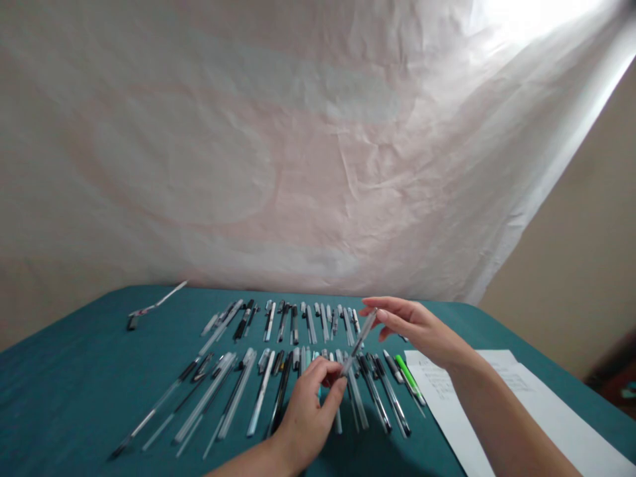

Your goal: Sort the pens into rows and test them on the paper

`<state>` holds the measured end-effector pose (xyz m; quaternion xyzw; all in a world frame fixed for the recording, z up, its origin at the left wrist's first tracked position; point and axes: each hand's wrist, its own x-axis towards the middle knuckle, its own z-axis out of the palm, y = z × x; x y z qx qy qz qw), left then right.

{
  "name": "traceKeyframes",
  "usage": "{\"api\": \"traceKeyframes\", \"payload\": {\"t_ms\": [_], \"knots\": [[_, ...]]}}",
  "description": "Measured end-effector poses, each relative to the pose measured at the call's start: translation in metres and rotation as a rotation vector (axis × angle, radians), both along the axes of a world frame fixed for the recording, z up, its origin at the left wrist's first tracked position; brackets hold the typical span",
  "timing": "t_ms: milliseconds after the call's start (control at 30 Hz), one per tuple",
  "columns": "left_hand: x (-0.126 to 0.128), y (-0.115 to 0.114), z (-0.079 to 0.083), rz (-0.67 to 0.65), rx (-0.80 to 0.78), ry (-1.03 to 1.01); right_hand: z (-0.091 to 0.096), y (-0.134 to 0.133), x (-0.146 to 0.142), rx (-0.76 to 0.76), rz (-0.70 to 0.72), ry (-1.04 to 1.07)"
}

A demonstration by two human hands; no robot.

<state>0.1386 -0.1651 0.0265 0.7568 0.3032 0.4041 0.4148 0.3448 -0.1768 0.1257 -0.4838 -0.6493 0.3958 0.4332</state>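
A clear-barrelled pen slants upward above the rows, a dark refill visible inside it. Its lower end is pinched between thumb and fingers of my left hand. At the upper end, my right hand has its thumb and fingertips around the tip, the other fingers loosely bent. Below my hands lies a near row of pen parts, among them clear barrels, thin refills and caps. A black pen lies just beside my left hand, which covers part of the row.
A farther row of pens runs across the green tablecloth. A bright green pen lies by white paper sheets at right. At far left is a thin white item with a dark end. Pale sheeting hangs behind.
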Motion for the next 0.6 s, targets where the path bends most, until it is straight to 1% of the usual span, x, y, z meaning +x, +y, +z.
{"api": "traceKeyframes", "payload": {"t_ms": [67, 233, 333, 433, 600], "knots": [[0.0001, -0.0005, 0.0003, -0.005, -0.006, 0.006, -0.0009, 0.0007, 0.0005, 0.021, 0.000, -0.011], [0.0001, -0.0002, -0.0010, -0.006, 0.006, 0.014, -0.0037, 0.0031, -0.0025, 0.030, -0.100, -0.035], [-0.0002, 0.0003, -0.0015, 0.005, 0.008, 0.006, -0.0016, 0.0013, -0.0037, 0.004, -0.051, -0.008], [-0.0002, -0.0004, -0.0002, 0.005, 0.000, -0.006, -0.0022, 0.0012, -0.0024, 0.018, -0.013, -0.022], [-0.0004, -0.0013, 0.0024, -0.006, 0.000, 0.012, -0.0083, 0.0054, -0.0004, 0.039, -0.119, -0.049]]}}
